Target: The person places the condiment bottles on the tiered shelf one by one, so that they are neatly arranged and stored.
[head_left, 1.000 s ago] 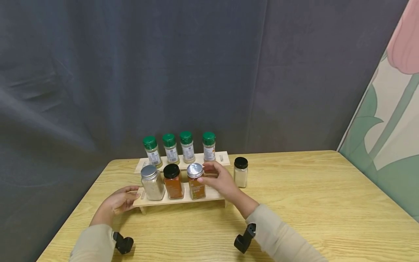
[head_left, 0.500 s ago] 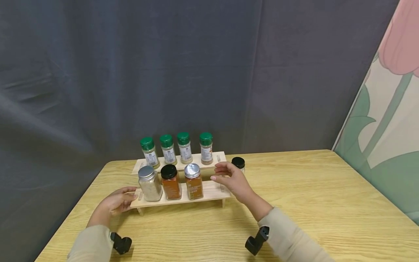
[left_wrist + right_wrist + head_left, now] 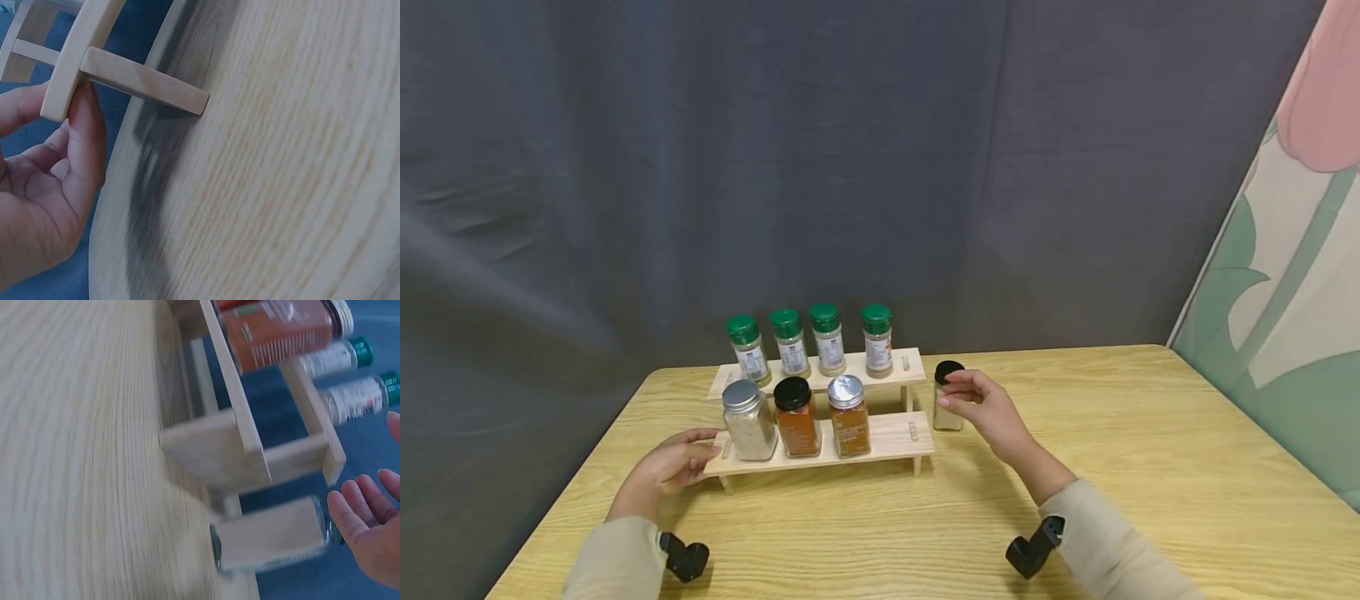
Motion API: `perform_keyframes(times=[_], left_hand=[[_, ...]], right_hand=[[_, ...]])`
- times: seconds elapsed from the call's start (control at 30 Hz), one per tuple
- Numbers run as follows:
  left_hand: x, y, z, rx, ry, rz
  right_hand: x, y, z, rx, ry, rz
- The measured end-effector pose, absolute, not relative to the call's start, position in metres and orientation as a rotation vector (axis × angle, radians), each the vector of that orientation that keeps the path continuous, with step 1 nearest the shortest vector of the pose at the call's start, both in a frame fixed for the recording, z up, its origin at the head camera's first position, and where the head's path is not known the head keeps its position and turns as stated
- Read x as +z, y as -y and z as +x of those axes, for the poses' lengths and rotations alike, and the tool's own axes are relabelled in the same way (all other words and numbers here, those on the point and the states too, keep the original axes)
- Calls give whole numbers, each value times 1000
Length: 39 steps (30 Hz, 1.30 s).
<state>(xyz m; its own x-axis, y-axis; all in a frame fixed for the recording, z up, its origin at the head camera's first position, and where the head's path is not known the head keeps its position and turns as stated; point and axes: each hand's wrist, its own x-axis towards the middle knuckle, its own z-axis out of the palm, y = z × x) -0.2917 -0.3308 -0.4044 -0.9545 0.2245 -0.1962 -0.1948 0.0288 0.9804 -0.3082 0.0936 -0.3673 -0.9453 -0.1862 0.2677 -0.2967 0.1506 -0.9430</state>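
Note:
A two-tier wooden spice rack (image 3: 891, 439) stands on the table. My left hand (image 3: 677, 462) pinches the left end of its lower shelf, thumb above and a finger beneath in the left wrist view. Three square jars sit on that shelf: a pale one (image 3: 751, 432), a red-orange one (image 3: 799, 432) and an orange-brown one (image 3: 850, 433). Several green-capped spice bottles (image 3: 831, 350) line the upper shelf. Right of the rack, a black-lidded jar of pale powder (image 3: 272, 534) stands upright on the table. My right hand (image 3: 996, 417) is beside its lid, fingers parted and not closed round it.
A wooden table (image 3: 1150, 467) carries everything. Behind it hangs a dark grey curtain (image 3: 880, 167), close to the upper shelf. To the right is a panel with a flower pattern (image 3: 1292, 275). The lower shelf's right end bears no jar.
My right hand has left the orange-brown jar on the lower shelf and moved right to the black-lidded jar. The left hand stays at the rack's end.

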Motion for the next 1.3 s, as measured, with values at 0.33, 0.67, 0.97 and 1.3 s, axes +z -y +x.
perform_keyframes(times=[0.33,0.67,0.97,1.3], left_hand=[[-412,328,-293,2087,-1991,-39],[-411,325,-289,2103,-1996,-96],[-409,324,-289,2099,-2015,-116],[-406,322,-288,2079,-2036,-94]], right_hand=[[-368,-117,-318,1905,2271,429],[-375,-125,-333,1863,2305,357],[-383,-122,-343,1772,2429,314],[-387,-118,-351,1787,2440,287]])
